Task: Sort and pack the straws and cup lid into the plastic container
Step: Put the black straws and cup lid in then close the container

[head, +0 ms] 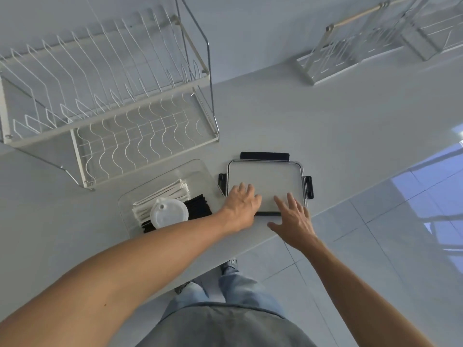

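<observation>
One clear plastic container (pixel 198 169) is sitting on the white counter (pixel 325 136), its long axis running from the near-left up toward the far-right, pointing at the lower end of the dish rack (pixel 107 103). Inside the container two bundles of straws are lying side by side along that same slant: the white paper-wrapped straws (pixel 162 194) on the side nearer the rack, the black straws (pixel 199 205) on the side away from it; the straws in each bundle are packed too tightly to count. One white round cup lid (pixel 169 212) is resting on top of both bundles, toward the near end of the container.

Just right of the container, one flat container lid (pixel 265 181) is lying on the counter, its long axis running left to right, with four black clasps folded outward, one on each edge. The left hand (pixel 241 204) is pressing down on the near-left corner of this lid with fingers nearly straight and close together, gripping nothing. The right hand (pixel 294 220) is reaching over the near-right corner, fingers spread and straight, fingertips on or just above the lid; I cannot tell which.

A second wire rack (pixel 375 43) is standing well beyond the container lid, at the far right
</observation>
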